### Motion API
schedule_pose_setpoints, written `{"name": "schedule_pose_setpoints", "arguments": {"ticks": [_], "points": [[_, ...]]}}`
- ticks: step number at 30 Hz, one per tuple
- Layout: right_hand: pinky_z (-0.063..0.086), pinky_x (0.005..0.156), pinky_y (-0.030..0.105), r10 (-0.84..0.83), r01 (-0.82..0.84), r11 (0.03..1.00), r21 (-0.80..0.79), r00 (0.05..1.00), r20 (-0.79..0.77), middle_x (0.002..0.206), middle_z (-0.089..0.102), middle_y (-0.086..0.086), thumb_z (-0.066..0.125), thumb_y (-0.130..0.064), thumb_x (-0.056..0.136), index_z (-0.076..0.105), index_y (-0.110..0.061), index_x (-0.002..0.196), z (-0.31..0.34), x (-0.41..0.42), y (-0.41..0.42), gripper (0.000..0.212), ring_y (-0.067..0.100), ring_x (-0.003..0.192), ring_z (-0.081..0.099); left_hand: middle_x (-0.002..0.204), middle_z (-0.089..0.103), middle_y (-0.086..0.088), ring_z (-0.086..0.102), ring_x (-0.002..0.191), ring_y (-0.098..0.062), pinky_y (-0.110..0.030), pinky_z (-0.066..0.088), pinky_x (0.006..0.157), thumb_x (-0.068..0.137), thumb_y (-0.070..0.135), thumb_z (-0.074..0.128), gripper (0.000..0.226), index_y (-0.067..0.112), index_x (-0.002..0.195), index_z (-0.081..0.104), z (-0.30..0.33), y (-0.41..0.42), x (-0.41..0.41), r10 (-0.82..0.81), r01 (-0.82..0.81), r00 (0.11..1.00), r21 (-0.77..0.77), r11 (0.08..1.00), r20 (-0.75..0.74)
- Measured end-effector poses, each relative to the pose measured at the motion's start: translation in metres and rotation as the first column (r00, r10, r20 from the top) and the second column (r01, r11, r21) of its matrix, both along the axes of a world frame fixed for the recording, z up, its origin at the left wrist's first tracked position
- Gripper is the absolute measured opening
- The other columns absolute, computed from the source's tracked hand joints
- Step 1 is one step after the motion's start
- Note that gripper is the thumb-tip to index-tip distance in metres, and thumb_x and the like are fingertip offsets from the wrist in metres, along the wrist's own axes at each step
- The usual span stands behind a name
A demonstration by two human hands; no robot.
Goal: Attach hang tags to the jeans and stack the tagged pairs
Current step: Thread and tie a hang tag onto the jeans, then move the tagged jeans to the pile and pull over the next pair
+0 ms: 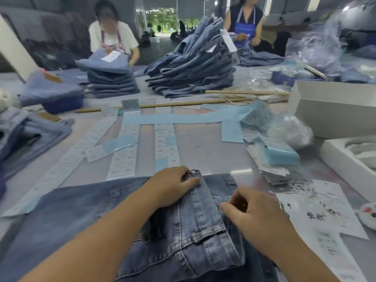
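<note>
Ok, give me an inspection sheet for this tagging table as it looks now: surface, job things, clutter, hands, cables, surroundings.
Surface: grey table, mostly covered.
Job's things: dark jeans spread at the near edge; hang tags piled to the right; jeans stacks further back.
Clutter: label strips, blue paper, wooden sticks, plastic bags, white boxes, printed sheets.
Hands: left hand pinches the folded denim's top end; right hand curled on the denim, contents unclear.
Cables: nothing seen.
Surroundings: two other workers behind the stacks; an open doorway behind.
</note>
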State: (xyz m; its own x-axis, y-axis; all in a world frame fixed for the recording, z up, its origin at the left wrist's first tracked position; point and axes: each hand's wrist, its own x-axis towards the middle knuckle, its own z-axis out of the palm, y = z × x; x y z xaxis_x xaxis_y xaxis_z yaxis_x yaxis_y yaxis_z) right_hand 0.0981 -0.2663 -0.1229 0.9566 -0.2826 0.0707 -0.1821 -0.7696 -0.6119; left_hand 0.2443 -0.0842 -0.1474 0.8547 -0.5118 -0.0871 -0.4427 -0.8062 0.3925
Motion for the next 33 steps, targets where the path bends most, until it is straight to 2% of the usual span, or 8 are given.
{"name": "schedule_pose_setpoints", "arguments": {"ticks": [6,13,16,19,24,26,29,33], "points": [[0.037,0.066,0.023,0.003,-0.006,0.995,-0.104,1.000,-0.026,0.081,0.052,-0.017,0.064,-0.069,0.075,0.048,-0.035,0.084,0.010,-0.013,0.017,0.039,-0.003,0.077,0.047,0.074,0.057,0.006,0.053,0.067,-0.017,-0.027,0.039,0.056,0.091,0.053,0.056,0.032,0.021,0.089,0.052,0.006,0.016,-0.016,0.049,0.072,0.929,-0.310,0.948,0.367],[0.042,0.070,0.025,0.023,-0.023,0.999,-0.025,1.000,-0.001,0.089,0.050,-0.017,0.068,-0.063,0.077,0.036,-0.036,0.097,0.017,-0.021,0.039,0.046,0.003,0.082,0.050,0.065,0.051,0.000,0.048,0.059,-0.015,-0.031,0.035,0.053,0.089,0.058,0.043,0.039,0.019,0.084,0.044,0.020,0.046,-0.031,0.113,0.128,0.912,-0.534,0.835,0.394],[0.036,0.058,0.012,0.026,-0.025,1.000,-0.007,0.994,0.102,0.081,0.051,-0.016,0.076,-0.045,0.079,0.038,-0.039,0.096,0.015,-0.023,0.047,0.042,-0.002,0.071,0.048,0.068,0.051,-0.001,0.049,0.063,-0.017,-0.027,0.034,0.054,0.090,0.056,0.046,0.037,0.020,0.081,0.044,0.024,0.052,-0.031,0.078,0.116,0.951,-0.581,0.806,0.299],[0.039,0.067,0.007,0.094,-0.088,0.995,-0.038,0.972,0.217,0.082,0.053,-0.021,0.080,-0.029,0.078,0.040,-0.045,0.093,0.011,-0.025,0.055,0.046,-0.008,0.075,0.049,0.081,0.059,0.002,0.056,0.073,-0.010,-0.028,0.045,0.062,0.080,0.061,0.060,0.035,0.028,0.088,0.049,0.030,0.053,-0.028,-0.003,0.083,0.989,-0.524,0.847,0.150],[0.033,0.078,0.000,0.250,-0.222,0.967,-0.123,0.915,0.315,0.088,0.056,-0.027,0.084,-0.011,0.072,0.042,-0.046,0.096,0.013,-0.021,0.064,0.060,-0.009,0.088,0.051,0.118,0.062,0.013,0.060,0.107,-0.005,-0.038,0.050,0.097,0.056,0.068,0.080,0.082,0.037,0.125,0.048,0.039,0.056,-0.016,-0.147,0.060,0.972,-0.412,0.909,-0.184],[0.034,0.075,0.001,0.236,-0.212,0.971,-0.111,0.926,0.295,0.089,0.055,-0.025,0.082,-0.012,0.075,0.042,-0.044,0.096,0.011,-0.020,0.062,0.056,-0.010,0.086,0.051,0.126,0.061,0.014,0.059,0.115,-0.006,-0.038,0.048,0.101,0.058,0.057,0.088,0.087,0.034,0.132,0.048,0.039,0.058,-0.013,-0.187,0.075,0.951,-0.404,0.912,-0.247],[0.037,0.070,0.005,0.139,-0.131,0.990,-0.050,0.968,0.210,0.092,0.051,-0.023,0.077,-0.025,0.082,0.036,-0.042,0.099,0.006,-0.018,0.059,0.048,-0.010,0.087,0.050,0.103,0.069,0.018,0.065,0.096,-0.001,-0.033,0.053,0.088,0.065,0.037,0.091,0.054,0.036,0.109,0.060,0.035,0.054,-0.015,-0.232,0.140,0.957,-0.423,0.896,-0.176],[0.036,0.071,0.028,-0.008,0.011,0.999,-0.049,0.998,0.055,0.097,0.047,-0.016,0.068,-0.058,0.078,0.021,-0.038,0.103,0.005,-0.018,0.054,0.057,0.010,0.086,0.049,0.097,0.072,0.010,0.068,0.092,-0.006,-0.040,0.055,0.087,0.073,0.028,0.088,0.037,0.026,0.103,0.066,0.030,0.047,-0.019,-0.240,0.158,0.963,-0.459,0.874,-0.126]]}}
